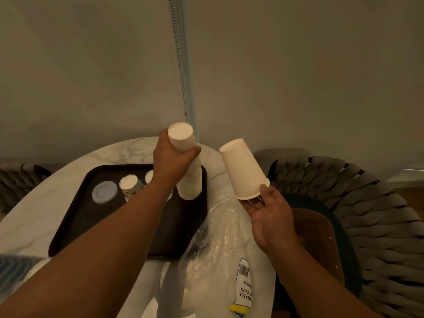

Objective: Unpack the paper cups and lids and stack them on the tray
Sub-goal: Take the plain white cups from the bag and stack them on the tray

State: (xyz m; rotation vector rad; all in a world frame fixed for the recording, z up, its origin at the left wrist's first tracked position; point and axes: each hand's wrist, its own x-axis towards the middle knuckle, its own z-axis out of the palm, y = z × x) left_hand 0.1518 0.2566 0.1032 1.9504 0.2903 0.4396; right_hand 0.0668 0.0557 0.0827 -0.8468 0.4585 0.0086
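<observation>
A tall stack of white paper cups (pixel 189 177) stands upside down on the dark tray (pixel 75 216), near its right side. My left hand (pixel 171 161) grips the stack near its top. My right hand (pixel 267 210) holds a single white cup (pixel 243 168) upside down by its rim, tilted, in the air to the right of the stack. On the tray's left part lie a clear plastic lid (pixel 104 192) and a patterned cup (pixel 130 185); another cup (pixel 149 176) is partly hidden behind my left forearm.
The tray rests on a round marble table (pixel 34 214). A crumpled clear plastic wrapper (pixel 215 244) with a printed label (pixel 244 288) lies at the table's right front. A woven chair (pixel 371 216) with a brown board on its seat stands to the right. Wall behind.
</observation>
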